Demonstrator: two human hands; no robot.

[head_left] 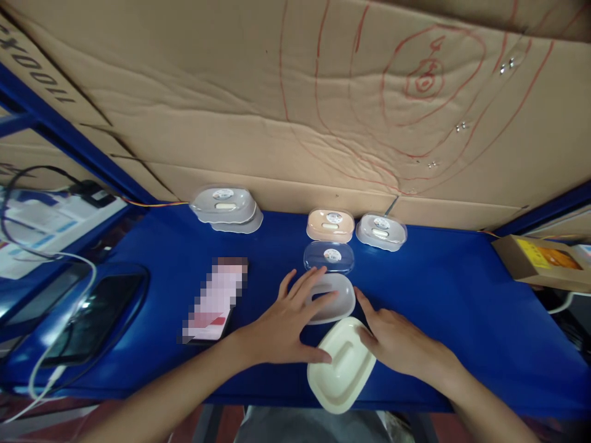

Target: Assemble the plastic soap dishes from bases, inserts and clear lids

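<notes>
A cream plastic soap dish, shallow with a raised strip in its middle, is tilted at the table's front edge. My right hand has its thumb over the dish's upper right rim; its index finger points forward, and the other fingers are hidden. My left hand spreads its fingers over a pale grey oval dish with a dark slot. The left thumb overlaps the cream dish; contact is unclear. Right behind the grey dish lies a clear lid with a round sticker.
Farther back on the blue table are a lidded peach soap box, a lidded grey one and stacked grey ones. A phone lies left, a cabled dark device beyond. Cardboard forms the back wall; a small carton stands right.
</notes>
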